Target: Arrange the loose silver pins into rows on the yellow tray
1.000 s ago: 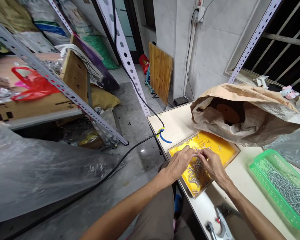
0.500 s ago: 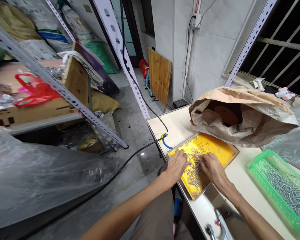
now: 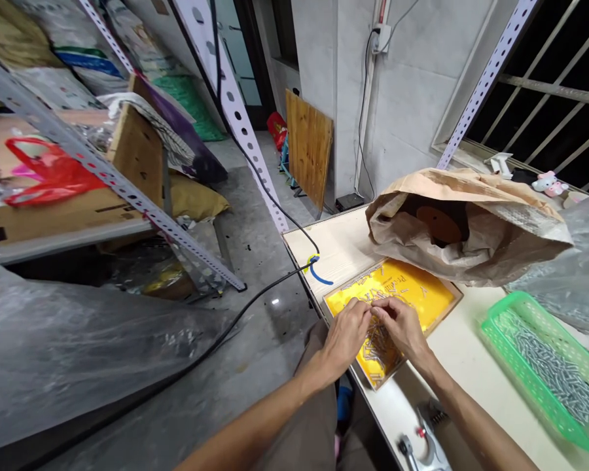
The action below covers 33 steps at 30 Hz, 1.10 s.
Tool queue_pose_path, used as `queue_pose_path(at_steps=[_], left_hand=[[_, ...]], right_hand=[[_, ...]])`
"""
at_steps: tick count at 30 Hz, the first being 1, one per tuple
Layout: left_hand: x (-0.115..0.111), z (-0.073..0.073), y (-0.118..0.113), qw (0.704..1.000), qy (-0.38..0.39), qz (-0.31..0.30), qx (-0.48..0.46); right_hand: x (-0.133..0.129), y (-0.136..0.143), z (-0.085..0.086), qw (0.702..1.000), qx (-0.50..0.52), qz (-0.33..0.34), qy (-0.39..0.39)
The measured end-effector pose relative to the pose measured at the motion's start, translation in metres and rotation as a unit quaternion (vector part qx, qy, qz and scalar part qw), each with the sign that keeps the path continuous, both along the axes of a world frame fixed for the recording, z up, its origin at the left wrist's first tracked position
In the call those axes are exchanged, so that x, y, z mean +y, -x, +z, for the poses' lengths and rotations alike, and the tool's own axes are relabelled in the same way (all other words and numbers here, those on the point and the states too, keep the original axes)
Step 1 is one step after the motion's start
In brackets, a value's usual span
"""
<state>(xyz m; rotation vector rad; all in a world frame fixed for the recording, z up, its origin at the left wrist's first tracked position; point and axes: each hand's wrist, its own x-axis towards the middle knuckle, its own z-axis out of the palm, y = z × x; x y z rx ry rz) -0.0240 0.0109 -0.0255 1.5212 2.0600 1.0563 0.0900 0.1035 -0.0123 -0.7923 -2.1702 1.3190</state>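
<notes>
My left hand (image 3: 347, 332) is closed in a pinch above the left part of a shallow yellow-bottomed tray (image 3: 436, 302). My right hand (image 3: 401, 327) pinches too, its fingertips meeting those of the left. Whatever lies between the fingertips is too small to make out. Under and in front of the hands, a loose heap of small silvery metal pieces (image 3: 379, 343), like screws or pins, covers part of the tray. A few more lie scattered toward its far side.
A green plastic basket (image 3: 513, 356) of similar metal pieces stands at the right. Behind the tray sits an open brown paper bag (image 3: 491, 258). A black cable (image 3: 269, 284) crosses to the table's left corner. A metal clamp-like tool (image 3: 429, 448) lies near the front edge.
My right hand has risen from the heap of metal pieces and moved left to meet my left hand. The left fingers have drawn together. The view has shifted slightly.
</notes>
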Motion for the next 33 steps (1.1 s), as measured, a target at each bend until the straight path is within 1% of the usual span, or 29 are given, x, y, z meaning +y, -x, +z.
queue_pose_path(at_steps=[3, 6, 8, 11, 14, 16, 21, 23, 26, 29, 33], left_hand=[[-0.001, -0.003, -0.017, 0.998, -0.010, 0.044, -0.031], [-0.002, -0.009, -0.029, 0.996, -0.003, 0.057, -0.075], [-0.001, -0.011, -0.030, 0.992, -0.009, 0.053, -0.115], [0.002, -0.013, -0.027, 0.986, -0.018, 0.057, -0.156], [0.005, -0.012, -0.023, 0.983, 0.012, 0.066, -0.169], [0.007, -0.010, -0.023, 0.985, 0.013, 0.078, -0.156], [0.007, -0.010, -0.026, 0.985, -0.077, 0.145, -0.043], [0.007, -0.012, -0.027, 0.983, -0.095, 0.157, -0.007], [0.008, -0.016, -0.029, 0.980, -0.119, 0.161, 0.019], [0.008, -0.022, -0.033, 0.979, -0.128, 0.162, 0.000], [0.013, -0.033, -0.035, 0.979, -0.111, 0.146, -0.087]], right_hand=[[-0.003, -0.001, -0.003, 0.999, 0.017, -0.032, 0.010], [-0.006, -0.002, -0.005, 0.998, 0.038, -0.049, 0.021], [-0.007, -0.002, -0.006, 0.997, 0.047, -0.052, 0.025], [-0.009, 0.000, -0.004, 0.997, 0.046, -0.056, 0.020], [-0.008, 0.003, -0.003, 0.998, 0.037, -0.057, 0.008], [-0.007, 0.007, -0.004, 0.997, 0.041, -0.059, 0.017], [-0.005, 0.018, -0.006, 0.987, 0.091, -0.092, 0.098], [-0.006, 0.019, -0.004, 0.988, 0.081, -0.098, 0.091], [-0.006, 0.017, -0.001, 0.991, 0.070, -0.096, 0.056], [-0.006, 0.014, -0.002, 0.992, 0.084, -0.084, 0.044], [-0.002, 0.012, -0.011, 0.992, 0.080, -0.096, 0.004]])
